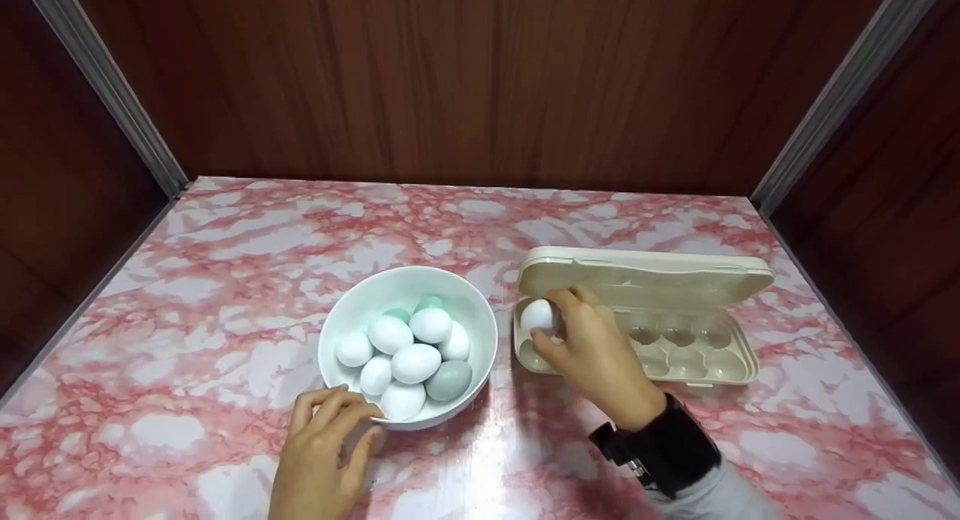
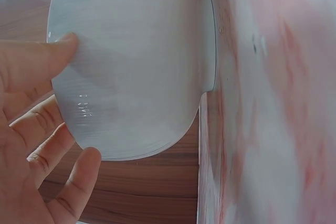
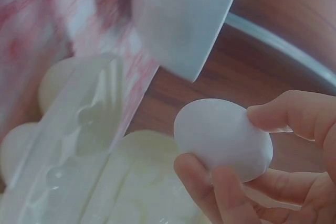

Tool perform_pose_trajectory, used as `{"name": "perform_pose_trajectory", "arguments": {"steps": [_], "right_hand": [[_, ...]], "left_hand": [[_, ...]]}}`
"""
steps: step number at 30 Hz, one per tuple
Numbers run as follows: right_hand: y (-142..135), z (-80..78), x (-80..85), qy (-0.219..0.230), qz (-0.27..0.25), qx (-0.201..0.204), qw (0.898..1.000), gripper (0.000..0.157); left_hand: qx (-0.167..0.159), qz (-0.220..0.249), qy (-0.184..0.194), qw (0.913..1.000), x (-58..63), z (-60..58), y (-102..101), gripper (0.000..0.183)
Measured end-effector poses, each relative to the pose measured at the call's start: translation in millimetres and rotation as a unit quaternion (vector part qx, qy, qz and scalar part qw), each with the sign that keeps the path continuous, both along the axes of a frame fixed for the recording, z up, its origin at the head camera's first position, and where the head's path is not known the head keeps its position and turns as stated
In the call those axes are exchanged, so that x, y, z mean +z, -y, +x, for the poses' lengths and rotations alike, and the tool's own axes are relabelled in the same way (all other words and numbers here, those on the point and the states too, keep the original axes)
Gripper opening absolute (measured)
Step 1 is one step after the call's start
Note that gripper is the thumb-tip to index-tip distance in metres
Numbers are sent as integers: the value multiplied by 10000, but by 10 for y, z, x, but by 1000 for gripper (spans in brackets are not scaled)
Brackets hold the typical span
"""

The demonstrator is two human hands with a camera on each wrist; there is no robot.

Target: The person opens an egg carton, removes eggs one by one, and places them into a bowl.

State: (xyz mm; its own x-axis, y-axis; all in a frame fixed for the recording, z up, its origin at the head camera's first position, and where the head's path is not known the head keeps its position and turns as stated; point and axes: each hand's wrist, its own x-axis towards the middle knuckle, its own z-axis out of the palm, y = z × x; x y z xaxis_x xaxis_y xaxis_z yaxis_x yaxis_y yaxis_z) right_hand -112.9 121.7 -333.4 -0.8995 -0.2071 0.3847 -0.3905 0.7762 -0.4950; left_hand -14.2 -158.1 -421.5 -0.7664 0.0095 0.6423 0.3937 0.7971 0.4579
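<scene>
A white bowl [image 1: 486, 332] holds several white eggs [image 1: 416, 363], a grey-green egg [image 1: 449, 380] and green ones partly hidden beneath. My left hand [image 1: 322, 441] holds the bowl's near-left rim, fingertips over the edge and thumb against the outer wall [image 2: 131, 66], as the left wrist view shows. Between thumb and fingers, my right hand [image 1: 592, 347] pinches a white egg [image 3: 223, 137]. This egg is over the left end of a cream egg carton [image 1: 705, 386], whose lid [image 1: 660, 262] stands raised at the back.
Several egg cups [image 1: 688, 361] show to the right of my right hand. The table [image 1: 247, 280] has a red and white marbled top. Brown wood-grain panels [image 1: 465, 85] enclose it at the back and sides, with metal posts [image 1: 112, 85] at the corners.
</scene>
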Motion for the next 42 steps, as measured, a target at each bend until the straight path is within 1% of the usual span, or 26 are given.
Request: {"name": "perform_pose_trajectory", "arguments": {"steps": [3, 6, 10, 13, 21, 30, 34, 37, 42], "right_hand": [[70, -8, 37, -185, 42, 154, 9997, 30], [129, -19, 69, -308, 21, 272, 9992, 28], [199, -23, 101, -318, -26, 358, 9989, 27], [254, -26, 123, -271, 12, 401, 9988, 29], [414, -45, 193, -333, 33, 495, 9982, 32], [580, -119, 289, -49, -194, 702, 9973, 34], [656, -177, 301, 91, -199, 777, 9967, 32], [728, -228, 315, 103, -186, 857, 9961, 31], [850, -310, 350, 280, -232, 944, 9949, 32]], "left_hand": [[-22, 6, -39, 10000, 7, -14, 0, 25], [-9, -23, 11, 10000, 18, -18, -14, 24], [16, -44, 76, 10000, 23, -14, -27, 22], [27, -45, 20, 10000, 19, -15, -17, 21], [-6, -34, -176, 9998, 9, -16, 26, 24], [-28, 26, -260, 9997, -9, -18, 16, 25], [-26, 11, -283, 9996, -22, -17, 15, 26], [-54, 9, -343, 9994, -27, -11, 17, 26], [-78, -10, -350, 9994, -25, -10, 5, 24]]}}
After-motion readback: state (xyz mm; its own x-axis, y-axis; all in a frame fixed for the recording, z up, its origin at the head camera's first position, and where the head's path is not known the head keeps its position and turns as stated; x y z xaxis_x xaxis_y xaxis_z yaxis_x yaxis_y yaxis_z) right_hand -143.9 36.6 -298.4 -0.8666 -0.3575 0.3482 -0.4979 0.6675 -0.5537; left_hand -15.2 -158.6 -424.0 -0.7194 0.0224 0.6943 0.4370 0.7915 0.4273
